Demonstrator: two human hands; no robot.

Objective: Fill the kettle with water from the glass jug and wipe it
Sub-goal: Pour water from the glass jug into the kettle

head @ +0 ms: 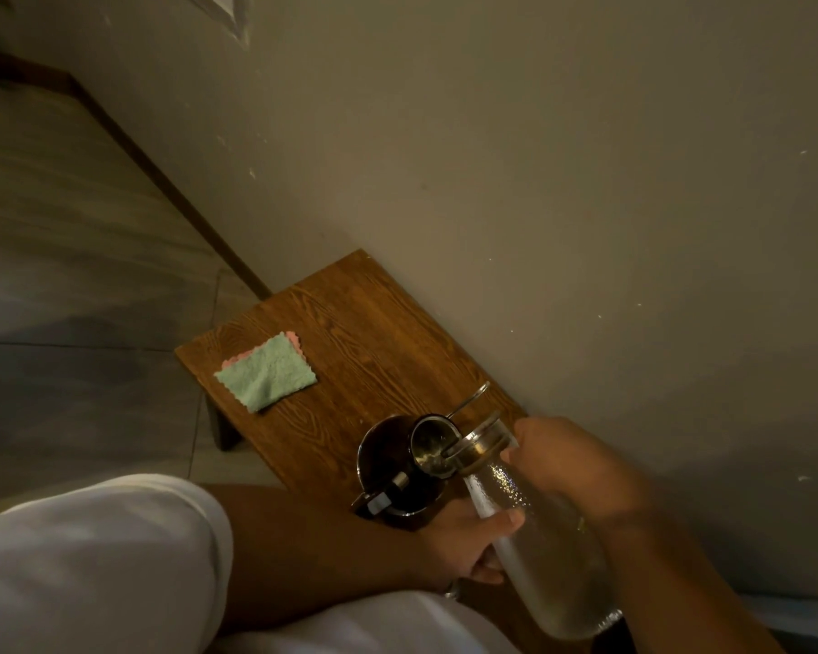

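1. The glass jug (530, 526) is tipped neck-down toward the kettle (400, 469) on the wooden worktop (350, 332), its mouth at the kettle's open top, probably to pour.
2. The right hand (577, 464) is closed around the jug near its metal cap, likely to steer it.
3. The left hand (468, 540) is wrapped under the body, bearing weight.
4. A green cloth (268, 372) lies apart, likely for wiping.

Your head camera looks steeply down, tilted, close over the small wooden table (350, 323) at lower centre.
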